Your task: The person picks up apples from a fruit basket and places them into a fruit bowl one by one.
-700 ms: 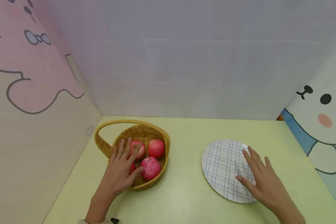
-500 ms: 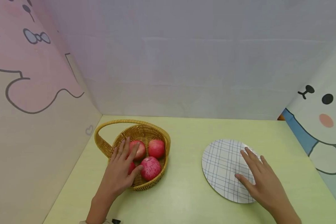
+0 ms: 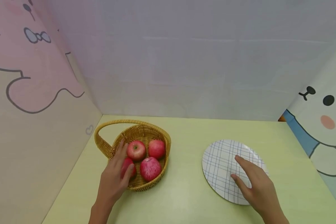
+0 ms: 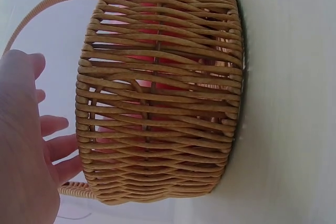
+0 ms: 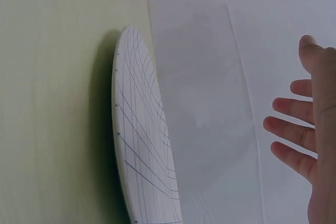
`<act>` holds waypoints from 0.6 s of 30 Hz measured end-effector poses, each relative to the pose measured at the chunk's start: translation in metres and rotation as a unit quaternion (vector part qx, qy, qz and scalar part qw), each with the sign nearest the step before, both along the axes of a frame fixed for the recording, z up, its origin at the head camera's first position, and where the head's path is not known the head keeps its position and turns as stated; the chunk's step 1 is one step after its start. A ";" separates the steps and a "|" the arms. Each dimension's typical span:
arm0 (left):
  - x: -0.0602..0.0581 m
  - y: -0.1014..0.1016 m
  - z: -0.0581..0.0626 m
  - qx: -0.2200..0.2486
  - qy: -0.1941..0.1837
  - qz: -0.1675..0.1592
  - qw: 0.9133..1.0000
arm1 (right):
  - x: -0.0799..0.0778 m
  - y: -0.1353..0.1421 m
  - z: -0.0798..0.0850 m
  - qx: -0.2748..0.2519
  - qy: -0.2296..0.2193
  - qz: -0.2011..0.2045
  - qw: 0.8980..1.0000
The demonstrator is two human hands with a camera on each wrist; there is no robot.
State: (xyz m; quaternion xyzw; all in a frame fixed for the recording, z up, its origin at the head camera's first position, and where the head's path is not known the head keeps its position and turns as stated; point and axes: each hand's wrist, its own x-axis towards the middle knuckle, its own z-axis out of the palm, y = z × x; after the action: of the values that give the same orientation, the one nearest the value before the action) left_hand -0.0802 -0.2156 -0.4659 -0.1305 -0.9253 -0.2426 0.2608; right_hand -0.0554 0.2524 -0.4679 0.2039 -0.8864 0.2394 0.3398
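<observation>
Shifted since 0.5 s ago: left hand (image 3: 111, 180) has drawn toward the left side of the basket (image 3: 145, 187), its fingers now closer together, leaving the rear-left apple (image 3: 136, 150) uncovered. Right hand (image 3: 259, 186) has moved slightly leftward over the plate (image 3: 218, 169), its fingers likewise bunched closer in the head view. Basket and plate sit essentially where they were.

Left hand: loosely open, no grip on anything. Fingers lie over the left rim, thumb apart from them; the front-left apple (image 3: 125, 164) shows between thumb and fingers, partly hidden. Contact with that apple or with the rim: cannot tell. Left wrist view puts the hand at rim height, beside the woven wall, with red showing through the gaps in the weave.

Right hand: open, fingers extended and spread in the right wrist view, thumb apart, holding nothing. It hovers above the plate, clear of its surface.

Basket contents: 4 apples. Rear-left has its stem end up; rear-right (image 3: 157, 149) lies near the right wall; front-right (image 3: 150, 169) is streaked pink. Handle (image 3: 128, 121) arches along the rear of the basket.

Plate: round, white with a blue grid, flat on the pale yellow-green table (image 3: 182, 196), well apart from the basket, to its right. Pale back wall (image 3: 184, 77) behind; left panel (image 3: 39, 93) carries a pink cartoon figure.
</observation>
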 end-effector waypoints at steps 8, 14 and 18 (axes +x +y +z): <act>-0.001 -0.003 0.001 0.035 0.057 -0.001 0.998 | -0.002 -0.016 -0.011 -0.024 0.022 0.045 0.998; 0.002 -0.008 -0.003 0.056 0.048 0.025 0.997 | -0.007 -0.029 -0.011 -0.032 0.041 0.079 0.996; 0.005 -0.011 -0.005 0.075 0.062 0.042 0.994 | -0.010 -0.038 -0.010 -0.037 0.053 0.100 0.993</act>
State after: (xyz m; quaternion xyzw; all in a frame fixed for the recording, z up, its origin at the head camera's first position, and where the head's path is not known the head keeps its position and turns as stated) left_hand -0.0753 -0.2267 -0.4711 -0.0862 -0.8910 -0.2919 0.3368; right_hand -0.0655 0.2148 -0.4776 0.2910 -0.8328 0.2939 0.3680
